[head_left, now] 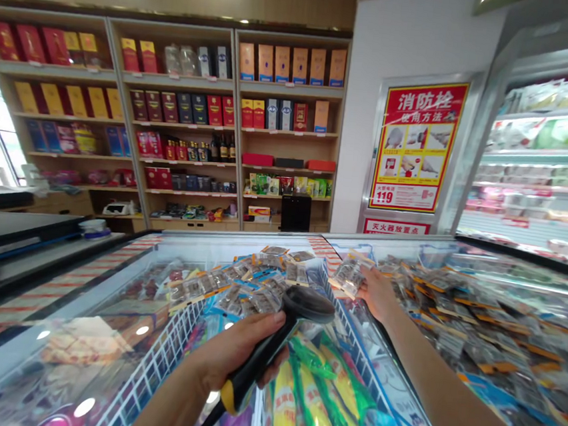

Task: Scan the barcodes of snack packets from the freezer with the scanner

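Observation:
My left hand [236, 346] is wrapped round the handle of a black barcode scanner [272, 339] with a yellow end and a trailing cable. The scanner's head points forward and right. My right hand [377, 292] pinches a small clear plastic packet [349, 275] by its right side, held above the freezer's middle divider. Similar packets [251, 290] lie in a loose pile ahead of the scanner. Below it, yellow and green bags of corn [304, 396] fill part of a white wire basket [148, 374].
More packets with orange edges [494, 327] are heaped at the right. A glass-covered freezer section [75, 347] lies on the left. Shelves of boxed goods [184, 106] line the back wall, beside a red fire-hydrant poster [418, 145] and a chilled display [546, 151].

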